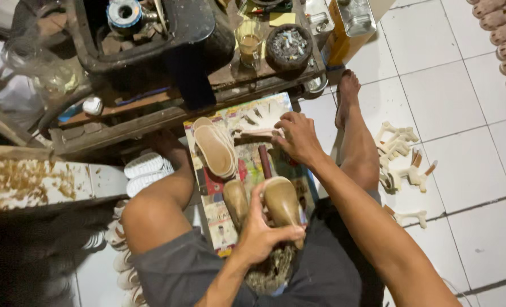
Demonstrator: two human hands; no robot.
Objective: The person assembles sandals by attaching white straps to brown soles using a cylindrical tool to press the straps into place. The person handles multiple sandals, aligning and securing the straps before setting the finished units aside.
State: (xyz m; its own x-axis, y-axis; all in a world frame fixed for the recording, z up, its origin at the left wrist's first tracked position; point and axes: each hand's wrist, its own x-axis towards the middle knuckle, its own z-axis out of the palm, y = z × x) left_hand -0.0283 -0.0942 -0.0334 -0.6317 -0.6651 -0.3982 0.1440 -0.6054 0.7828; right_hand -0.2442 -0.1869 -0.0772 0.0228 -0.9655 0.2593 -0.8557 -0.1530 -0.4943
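The white tiled floor (pixel 463 142) fills the right half of the view, and the person sits on it with knees apart. At twelve o'clock stands a low, worn wooden tabletop (pixel 150 116), crowded with containers. The largest is a dark tub (pixel 196 34) at eleven o'clock, holding a spool (pixel 125 14) and brownish scraps. At one o'clock a yellow metal can (pixel 349 25) stands just past the tabletop's corner. Beside it, a round dark bowl (pixel 289 45) is full of grey ash and pale stubs, and just to its nine o'clock a clear glass (pixel 249 41) holds a brownish liquid.

Between the knees lies a colourful printed sheet (pixel 219 193) on the floor. On it, at its ten o'clock, sits a stack of tan insoles (pixel 214 149).

The left hand (pixel 264 230) grips a tan shoe form (pixel 281 203) at the centre of the view, above the lap; its fingers are wrapped around the form, thumb across the lower end. A second tan form (pixel 236 200) lies just to its nine o'clock. The right hand (pixel 297 136) reaches to the sheet's upper edge at twelve o'clock, fingers curled down onto a pale strip (pixel 257 133); whether they pinch it I cannot tell.

At three o'clock a scatter of pale heel pieces (pixel 403 159) lies on the tiles, and white soles (pixel 143 170) are stacked at nine o'clock.
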